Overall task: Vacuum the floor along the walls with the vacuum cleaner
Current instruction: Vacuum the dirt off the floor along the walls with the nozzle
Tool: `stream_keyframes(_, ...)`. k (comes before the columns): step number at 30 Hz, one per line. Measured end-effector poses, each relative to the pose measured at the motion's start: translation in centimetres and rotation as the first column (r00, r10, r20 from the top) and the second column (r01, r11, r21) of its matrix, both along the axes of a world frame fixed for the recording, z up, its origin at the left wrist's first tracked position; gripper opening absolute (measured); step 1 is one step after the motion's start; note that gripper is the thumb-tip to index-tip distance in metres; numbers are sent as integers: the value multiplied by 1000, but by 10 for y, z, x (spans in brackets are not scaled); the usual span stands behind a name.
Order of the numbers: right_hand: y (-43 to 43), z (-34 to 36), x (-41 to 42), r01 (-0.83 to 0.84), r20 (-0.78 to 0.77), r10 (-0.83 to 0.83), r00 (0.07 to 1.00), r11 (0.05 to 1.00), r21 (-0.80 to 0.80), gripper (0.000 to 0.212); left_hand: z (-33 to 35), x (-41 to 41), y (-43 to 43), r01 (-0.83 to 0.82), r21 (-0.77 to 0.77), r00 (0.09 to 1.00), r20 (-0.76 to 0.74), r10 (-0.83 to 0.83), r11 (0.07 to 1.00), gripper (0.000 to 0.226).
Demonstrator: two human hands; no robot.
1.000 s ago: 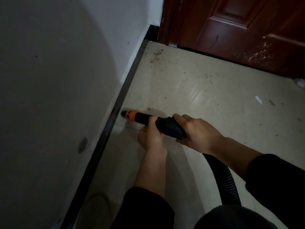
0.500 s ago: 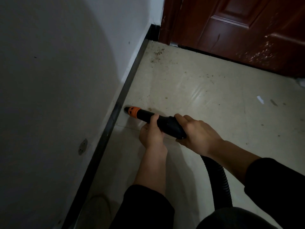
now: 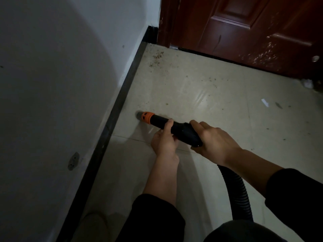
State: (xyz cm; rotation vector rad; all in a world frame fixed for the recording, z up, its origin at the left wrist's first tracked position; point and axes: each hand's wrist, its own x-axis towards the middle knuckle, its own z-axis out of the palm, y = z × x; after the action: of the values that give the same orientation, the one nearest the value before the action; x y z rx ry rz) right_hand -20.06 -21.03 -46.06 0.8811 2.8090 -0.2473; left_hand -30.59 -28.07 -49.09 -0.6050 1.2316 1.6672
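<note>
The vacuum nozzle (image 3: 158, 121) lies low over the floor (image 3: 218, 95), its orange collar (image 3: 147, 117) near the black baseboard (image 3: 111, 123) along the floor's left edge. The left hand (image 3: 163, 141) has its grip curled round the tube from below. The right hand (image 3: 215, 142) clasps the wider rear end, where the ribbed hose (image 3: 234, 194) trails back. Dark crumbs (image 3: 157, 56) dot the far left corner by the door (image 3: 244, 32).

A dark red wooden door (image 3: 244, 28) fills the upper right of the frame, its lower part speckled with pale chips; a small round metal fitting (image 3: 315, 58) shows at its right edge; a black skirting board (image 3: 111, 123) runs diagonally from lower left to top centre; a grey round cover (image 3: 73, 161) sits at left; a white paper scrap (image 3: 265, 102) lies at right; dark crumbs (image 3: 158, 55) gather near the top.
</note>
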Motion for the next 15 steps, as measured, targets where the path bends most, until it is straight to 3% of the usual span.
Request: stream_keyframes(15, 15, 0, 38, 78, -4, -78, 997, 997, 22, 53, -8, 28, 24, 132, 50, 991, -4, -132, 990, 12)
